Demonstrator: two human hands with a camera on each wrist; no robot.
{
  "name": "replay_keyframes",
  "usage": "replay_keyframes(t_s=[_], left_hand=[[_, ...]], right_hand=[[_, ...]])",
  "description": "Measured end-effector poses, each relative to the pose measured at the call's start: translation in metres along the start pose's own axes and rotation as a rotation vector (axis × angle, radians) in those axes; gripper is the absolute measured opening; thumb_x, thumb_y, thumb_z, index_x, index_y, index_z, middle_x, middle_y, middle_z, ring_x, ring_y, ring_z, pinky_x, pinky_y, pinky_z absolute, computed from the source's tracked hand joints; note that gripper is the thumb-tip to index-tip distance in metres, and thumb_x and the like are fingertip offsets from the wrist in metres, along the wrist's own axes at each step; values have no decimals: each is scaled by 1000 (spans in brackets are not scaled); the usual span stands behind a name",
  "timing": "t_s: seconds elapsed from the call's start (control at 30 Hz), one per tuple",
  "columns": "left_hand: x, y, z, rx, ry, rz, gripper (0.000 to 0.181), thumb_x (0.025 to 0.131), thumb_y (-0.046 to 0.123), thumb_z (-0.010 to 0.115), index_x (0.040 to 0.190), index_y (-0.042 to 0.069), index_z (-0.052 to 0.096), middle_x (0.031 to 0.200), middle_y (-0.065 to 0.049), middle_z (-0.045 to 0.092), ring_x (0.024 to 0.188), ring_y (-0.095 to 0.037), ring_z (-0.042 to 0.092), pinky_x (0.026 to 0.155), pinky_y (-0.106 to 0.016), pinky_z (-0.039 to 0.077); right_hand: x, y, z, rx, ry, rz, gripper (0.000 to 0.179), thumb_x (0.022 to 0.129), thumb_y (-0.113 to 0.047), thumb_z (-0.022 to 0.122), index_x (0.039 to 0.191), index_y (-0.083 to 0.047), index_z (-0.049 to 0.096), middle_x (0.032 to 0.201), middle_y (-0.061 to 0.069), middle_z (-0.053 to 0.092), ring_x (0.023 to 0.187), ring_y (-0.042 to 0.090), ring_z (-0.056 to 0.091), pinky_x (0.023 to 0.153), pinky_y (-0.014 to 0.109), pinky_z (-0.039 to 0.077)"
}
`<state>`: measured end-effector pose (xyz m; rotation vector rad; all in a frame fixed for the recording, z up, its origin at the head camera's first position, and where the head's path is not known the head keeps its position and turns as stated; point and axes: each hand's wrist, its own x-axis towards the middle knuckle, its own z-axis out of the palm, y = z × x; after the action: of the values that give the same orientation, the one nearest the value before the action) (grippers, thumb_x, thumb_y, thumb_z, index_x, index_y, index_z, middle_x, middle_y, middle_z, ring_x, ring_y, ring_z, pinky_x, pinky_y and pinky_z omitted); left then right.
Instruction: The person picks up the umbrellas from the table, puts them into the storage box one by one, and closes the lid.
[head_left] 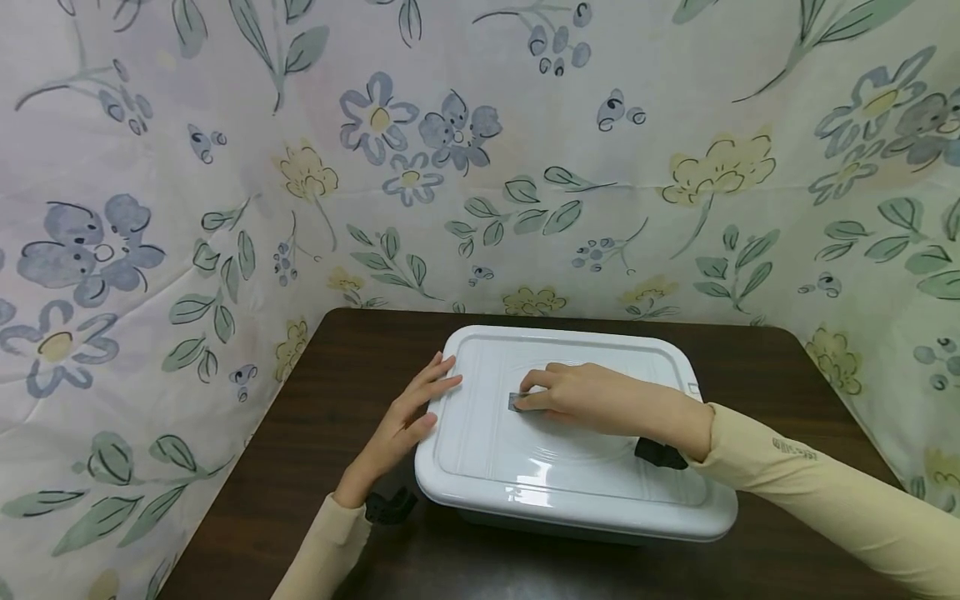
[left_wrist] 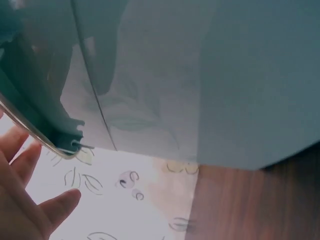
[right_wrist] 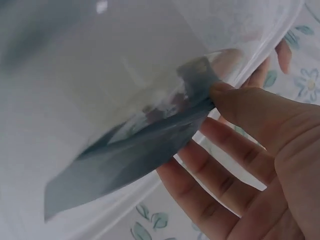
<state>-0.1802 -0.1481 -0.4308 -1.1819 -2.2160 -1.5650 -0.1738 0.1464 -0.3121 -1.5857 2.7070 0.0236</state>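
Note:
A white lid (head_left: 472, 450) covers a storage box (head_left: 555, 530) whose grey-green side wall (left_wrist: 250, 75) fills much of the left wrist view. My left hand (head_left: 401, 421) touches the lid's left rim with its fingers fairly straight and spread. Over the middle of the lid, my right hand (head_left: 588, 396) pinches a thin grey strip (right_wrist: 135, 155) that looks like tape. In the right wrist view the thumb presses on one end of the strip, and the fingers lie under its edge. The strip is bent and partly raised; how much of it sticks to the lid I cannot tell.
The box stands on a dark brown wooden table (head_left: 360, 358). Cloth (head_left: 525, 275) printed with flowers and leaves hangs behind the table and along its sides. Black straps circle both wrists below cream sleeves.

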Motion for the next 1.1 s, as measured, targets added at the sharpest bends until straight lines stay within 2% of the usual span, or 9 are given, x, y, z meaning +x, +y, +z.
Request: replay_keyframes(t_s=[0.2,0.3,0.43,0.6,0.8,0.87,0.97,1.03,1.1], left_hand=[[-4,3,-2,49,-40,-59,43,95,22,49,136,11,47,152,-8,23,143,-27,7,113,-48,12],[-6,7,-4,83,-56,-90,44,94,21,50,137,15,46,153,-5,23,143,-25,7,109,-57,14],[-8,11,-7,108,-59,-114,45,95,24,48,139,17,44,154,-3,20,143,-25,7,108,-60,15],[-9,12,-8,99,-58,-121,48,97,26,47,142,15,38,155,-6,14,143,-27,6,107,-61,16],[-12,10,-9,76,-87,-137,55,94,22,52,145,14,32,156,-6,10,143,-26,7,103,-64,18],[-14,10,-9,69,-94,-146,56,94,23,52,146,16,30,156,-4,9,143,-25,7,103,-64,18],[-16,7,-8,62,-97,-152,57,95,24,50,147,17,28,156,-3,8,143,-24,7,102,-65,18],[-17,6,-7,53,-94,-150,56,96,24,49,147,16,27,156,-3,8,143,-24,6,102,-65,17],[-18,5,-5,48,-90,-141,56,96,22,47,147,13,26,156,-6,7,143,-25,6,102,-66,17]], right_hand=[[-12,0,-4,7,0,37,36,88,-22,64,124,-27,60,123,0,56,100,17,56,74,33,51],[-27,2,-13,61,-6,76,42,87,-28,65,129,-27,56,130,4,52,108,22,55,82,38,50],[-55,8,-16,135,-5,151,51,87,-39,62,135,-26,49,138,7,46,121,28,48,91,46,45],[-95,18,0,178,47,275,62,87,-53,53,141,-25,41,144,7,39,129,30,40,97,51,39],[-142,26,23,262,152,449,77,82,-51,63,146,-27,28,150,8,25,132,35,30,95,56,34],[-153,27,31,283,175,473,81,80,-47,67,147,-27,25,152,8,21,133,34,28,101,49,31],[-165,27,47,310,212,475,88,79,-41,71,148,-24,21,154,8,13,140,21,17,109,22,18],[-171,27,57,320,238,461,90,79,-36,72,149,-20,18,155,9,9,140,9,8,100,2,8],[-174,27,66,344,265,451,91,80,-31,72,150,-18,16,156,9,5,139,-1,1,95,-3,4]])
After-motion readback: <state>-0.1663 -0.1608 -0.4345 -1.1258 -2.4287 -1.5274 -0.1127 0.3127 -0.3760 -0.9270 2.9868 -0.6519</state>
